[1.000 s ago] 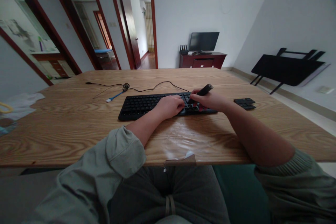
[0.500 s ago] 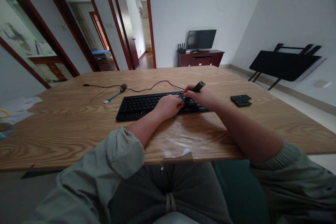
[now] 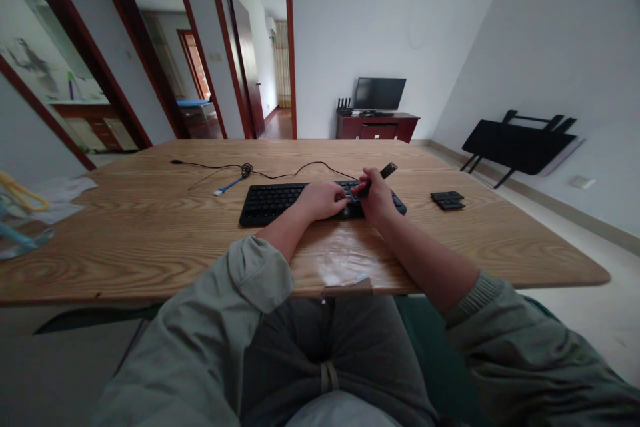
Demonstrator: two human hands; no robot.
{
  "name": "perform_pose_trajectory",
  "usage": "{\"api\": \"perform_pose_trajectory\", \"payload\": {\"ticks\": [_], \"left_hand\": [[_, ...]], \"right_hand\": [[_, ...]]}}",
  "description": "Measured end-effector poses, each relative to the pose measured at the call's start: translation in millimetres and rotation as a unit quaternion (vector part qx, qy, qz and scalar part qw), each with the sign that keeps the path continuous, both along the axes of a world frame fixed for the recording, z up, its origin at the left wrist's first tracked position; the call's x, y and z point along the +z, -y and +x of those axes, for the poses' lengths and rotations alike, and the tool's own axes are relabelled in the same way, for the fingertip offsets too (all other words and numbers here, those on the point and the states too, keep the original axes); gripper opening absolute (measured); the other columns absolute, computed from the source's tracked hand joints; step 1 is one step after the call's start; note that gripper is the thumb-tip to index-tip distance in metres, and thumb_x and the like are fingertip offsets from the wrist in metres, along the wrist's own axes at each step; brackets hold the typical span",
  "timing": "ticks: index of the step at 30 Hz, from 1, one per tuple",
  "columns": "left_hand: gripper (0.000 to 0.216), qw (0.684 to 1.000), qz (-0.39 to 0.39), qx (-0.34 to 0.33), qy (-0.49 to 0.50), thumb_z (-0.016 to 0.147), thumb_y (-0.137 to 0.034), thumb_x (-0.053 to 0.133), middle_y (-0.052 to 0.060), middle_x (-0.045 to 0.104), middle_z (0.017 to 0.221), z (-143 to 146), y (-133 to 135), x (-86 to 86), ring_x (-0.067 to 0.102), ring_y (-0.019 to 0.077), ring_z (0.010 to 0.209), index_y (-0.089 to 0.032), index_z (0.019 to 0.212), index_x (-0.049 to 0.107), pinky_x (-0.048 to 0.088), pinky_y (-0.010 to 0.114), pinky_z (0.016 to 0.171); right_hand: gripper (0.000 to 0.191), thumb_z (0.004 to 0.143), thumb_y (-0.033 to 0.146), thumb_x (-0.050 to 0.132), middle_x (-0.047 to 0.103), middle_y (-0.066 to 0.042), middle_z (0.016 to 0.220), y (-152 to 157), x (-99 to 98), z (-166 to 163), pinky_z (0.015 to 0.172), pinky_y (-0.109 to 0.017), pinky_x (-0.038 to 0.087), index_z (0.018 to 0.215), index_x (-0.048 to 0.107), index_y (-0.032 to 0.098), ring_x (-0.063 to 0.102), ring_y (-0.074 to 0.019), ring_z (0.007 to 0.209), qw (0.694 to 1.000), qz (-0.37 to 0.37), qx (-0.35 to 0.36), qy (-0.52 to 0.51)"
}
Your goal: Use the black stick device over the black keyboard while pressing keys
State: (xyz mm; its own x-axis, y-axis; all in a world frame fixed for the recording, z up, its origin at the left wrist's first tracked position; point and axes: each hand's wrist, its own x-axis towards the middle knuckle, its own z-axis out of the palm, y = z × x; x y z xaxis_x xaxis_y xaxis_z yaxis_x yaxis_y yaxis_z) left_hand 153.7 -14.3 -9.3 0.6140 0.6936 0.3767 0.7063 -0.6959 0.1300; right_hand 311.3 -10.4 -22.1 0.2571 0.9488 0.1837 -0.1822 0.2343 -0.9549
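Observation:
A black keyboard [image 3: 273, 203] lies on the wooden table in front of me. My left hand [image 3: 323, 200] rests over its middle, fingers curled with the tips down at the keys; whether they pinch anything is hidden. Over the keyboard's right part, my right hand [image 3: 375, 197] is closed around a slim black tool [image 3: 389, 170]. The tool slants, its thick end sticking up and to the right above the hand, its lower end near the left fingertips. What kind of tool it is I cannot make out.
A thin black cable [image 3: 300, 170] with a knot and a blue plug lead [image 3: 230, 185] lies behind the keyboard. Flat black pieces [image 3: 447, 200] sit to the right. White plastic and a yellow loop [image 3: 25, 192] are at the left edge. The table [image 3: 150, 253] ends close to my lap.
My right hand has turned, its wrist lower and its fingers more raised around the tool. The left hand stays on the keyboard. The whole view has shifted slightly.

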Motion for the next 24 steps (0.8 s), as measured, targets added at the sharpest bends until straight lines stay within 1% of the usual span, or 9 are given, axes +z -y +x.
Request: {"api": "perform_pose_trajectory", "payload": {"ticks": [3, 6, 9, 12, 14, 19, 24], "left_hand": [[0.037, 0.996, -0.001, 0.063, 0.056, 0.088, -0.045, 0.048, 0.007, 0.074, 0.089, -27, -9, 7.5, 0.064, 0.0199, 0.081, -0.020, 0.091, 0.075, 0.046, 0.029, 0.074], [0.036, 0.986, -0.032, 0.130, 0.098, 0.089, -0.041, 0.047, 0.008, 0.075, 0.092, -53, -21, 10.7, 0.065, 0.0201, 0.084, -0.020, 0.094, 0.076, 0.046, 0.028, 0.075], [0.035, 0.976, -0.040, 0.176, 0.120, 0.088, -0.039, 0.048, 0.008, 0.075, 0.093, -67, -30, 9.7, 0.065, 0.0205, 0.085, -0.019, 0.091, 0.076, 0.046, 0.028, 0.075], [0.035, 0.975, -0.042, 0.186, 0.111, 0.087, -0.038, 0.047, 0.009, 0.075, 0.094, -68, -34, 7.2, 0.065, 0.0206, 0.084, -0.019, 0.091, 0.076, 0.045, 0.028, 0.075], [0.034, 0.976, -0.045, 0.185, 0.101, 0.087, -0.037, 0.047, 0.009, 0.075, 0.095, -66, -34, 6.1, 0.065, 0.0207, 0.085, -0.019, 0.092, 0.076, 0.045, 0.028, 0.074], [0.034, 0.978, -0.046, 0.180, 0.091, 0.086, -0.036, 0.047, 0.009, 0.075, 0.092, -63, -35, 4.3, 0.064, 0.0201, 0.082, -0.019, 0.089, 0.075, 0.044, 0.028, 0.073], [0.033, 0.982, -0.038, 0.164, 0.084, 0.085, -0.037, 0.048, 0.010, 0.074, 0.088, -62, -36, 1.9, 0.063, 0.0203, 0.077, -0.018, 0.084, 0.075, 0.043, 0.028, 0.069]], "right_hand": [[0.031, 0.072, 0.050, 0.057, 0.041, 0.006, 0.050, 2, 0.2, -11, 0.045, -0.025, 0.040, 0.066, 0.041, 0.024, 0.038, -0.0091, 0.041, 0.993, 0.023, -0.069, -0.090], [0.033, 0.072, 0.049, 0.056, 0.035, 0.008, 0.048, 3, -0.4, -17, 0.042, -0.023, 0.036, 0.062, 0.038, 0.024, 0.033, -0.0074, 0.039, 0.992, 0.035, -0.070, -0.096], [0.037, 0.076, 0.053, 0.050, 0.029, 0.008, 0.045, 5, -1.2, -15, 0.041, -0.023, 0.035, 0.059, 0.036, 0.024, 0.030, -0.0076, 0.038, 0.995, 0.048, -0.051, -0.070], [0.043, 0.079, 0.060, 0.042, 0.026, 0.007, 0.044, 5, -0.6, -10, 0.041, -0.024, 0.034, 0.057, 0.035, 0.024, 0.028, -0.0088, 0.038, 0.997, 0.063, -0.027, -0.038], [0.046, 0.079, 0.064, 0.040, 0.025, 0.007, 0.043, 4, 0.4, -6, 0.041, -0.024, 0.034, 0.055, 0.035, 0.024, 0.028, -0.0094, 0.038, 0.997, 0.071, -0.002, -0.031], [0.046, 0.079, 0.061, 0.045, 0.025, 0.006, 0.043, -2, 0.6, 0, 0.042, -0.024, 0.031, 0.054, 0.036, 0.023, 0.027, -0.0091, 0.038, 0.992, 0.076, 0.061, -0.081], [0.046, 0.079, 0.058, 0.047, 0.024, 0.005, 0.042, -6, -1.0, 0, 0.042, -0.024, 0.029, 0.052, 0.036, 0.023, 0.026, -0.0089, 0.038, 0.987, 0.084, 0.080, -0.109]]}}
